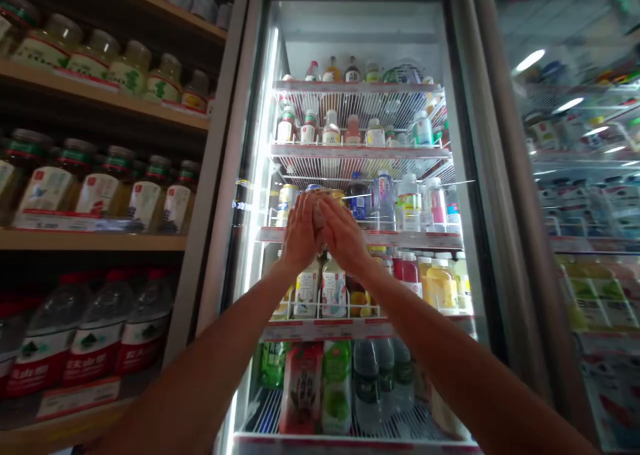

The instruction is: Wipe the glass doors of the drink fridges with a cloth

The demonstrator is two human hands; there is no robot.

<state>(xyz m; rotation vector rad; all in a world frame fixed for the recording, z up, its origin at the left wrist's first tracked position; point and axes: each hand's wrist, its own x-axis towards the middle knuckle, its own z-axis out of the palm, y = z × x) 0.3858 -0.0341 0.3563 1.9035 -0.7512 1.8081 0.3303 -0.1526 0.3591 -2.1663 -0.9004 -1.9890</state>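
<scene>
Both my arms reach up into an open glass-door drinks fridge [253, 175]. My left hand [299, 234] and my right hand [346, 236] are cupped together, palms facing each other, at the left part of the third wire shelf [420, 240]. Their fingers wrap round a drink container [317, 216] that stands on that shelf. It is almost fully hidden between them, so I cannot tell what kind it is. Just below my wrists stand white-labelled bottles [334, 287] on the shelf underneath.
The fridge shelves carry several bottles and cans, with clear water bottles [409, 202] to the right of my hands and green cartons [336, 388] at the bottom. Wooden shelves [95, 242] with jars and large water bottles stand on the left. A second fridge's glass door [580, 175] is on the right.
</scene>
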